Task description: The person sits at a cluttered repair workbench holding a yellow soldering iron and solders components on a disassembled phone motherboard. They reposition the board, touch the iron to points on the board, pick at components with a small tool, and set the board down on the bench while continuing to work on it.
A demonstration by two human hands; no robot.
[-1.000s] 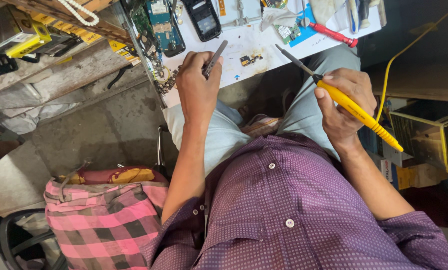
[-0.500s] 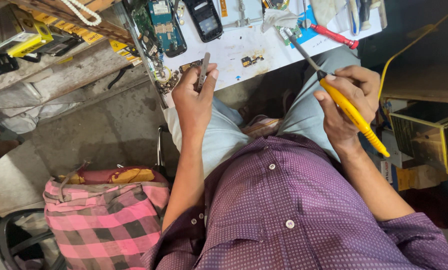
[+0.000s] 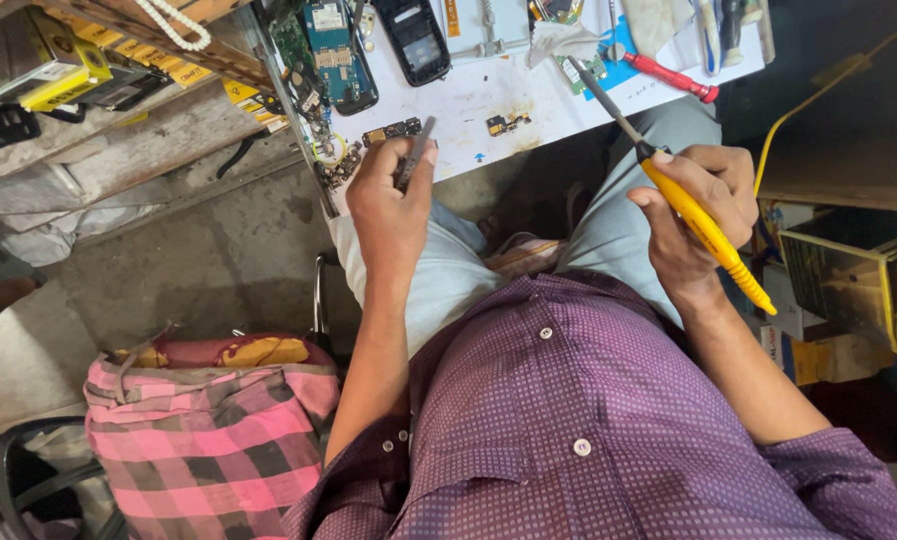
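Observation:
My left hand [image 3: 387,205] grips slim metal tweezers [image 3: 416,152] at the near edge of the white worktable [image 3: 469,100], close to a small dark circuit part [image 3: 392,131]. My right hand [image 3: 697,215] holds a yellow-handled soldering iron [image 3: 704,228]; its metal tip [image 3: 604,100] reaches over the table near a small circuit board [image 3: 574,68]. Another little component [image 3: 507,123] lies on the table between the two hands.
A blue phone circuit board [image 3: 335,50] and a black phone [image 3: 415,38] lie at the table's far side, with a red-handled tool [image 3: 672,77] to the right. A pink checked bag [image 3: 219,440] sits at my left. Yellow-edged boxes [image 3: 859,280] stand at my right.
The left hand turned the tweezers from pointing up-right to lying along the fingers near the table edge. The soldering iron's tip swung up toward the table.

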